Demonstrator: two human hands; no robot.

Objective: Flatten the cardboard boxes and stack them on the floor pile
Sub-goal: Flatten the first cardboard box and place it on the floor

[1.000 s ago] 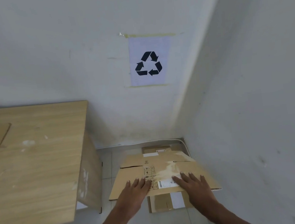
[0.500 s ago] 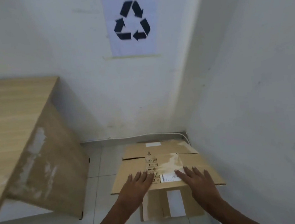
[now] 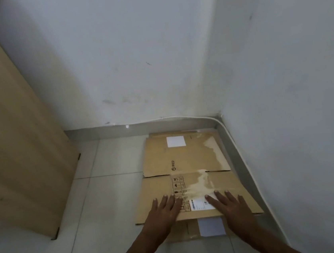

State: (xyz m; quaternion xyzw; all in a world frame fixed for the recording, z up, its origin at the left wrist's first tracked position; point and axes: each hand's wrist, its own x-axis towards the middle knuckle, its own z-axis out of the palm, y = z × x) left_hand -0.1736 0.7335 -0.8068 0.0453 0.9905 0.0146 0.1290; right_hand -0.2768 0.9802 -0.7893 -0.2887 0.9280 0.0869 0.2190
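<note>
A flattened brown cardboard box [image 3: 189,165] with printed handling symbols, a white shipping label and torn tape marks lies on the tiled floor in the corner of the room. It rests on top of another flat cardboard piece [image 3: 192,230] whose near edge and white label stick out below it. My left hand [image 3: 163,212] lies flat, palm down, on the top box's near left part. Also flat and palm down, my right hand [image 3: 230,205] covers its near right part beside the label. Both hands have their fingers spread and grip nothing.
A wooden table's side panel [image 3: 18,143] stands to the left on the floor. White walls meet in the corner just behind and right of the pile. A white cable [image 3: 246,154] runs along the skirting. Pale floor tiles [image 3: 99,196] lie between table and cardboard.
The view has tilted down and closer to the floor; the recycling sign has left the frame. The cardboard now lies flatter on the pile, with both hands still pressed on its near edge.
</note>
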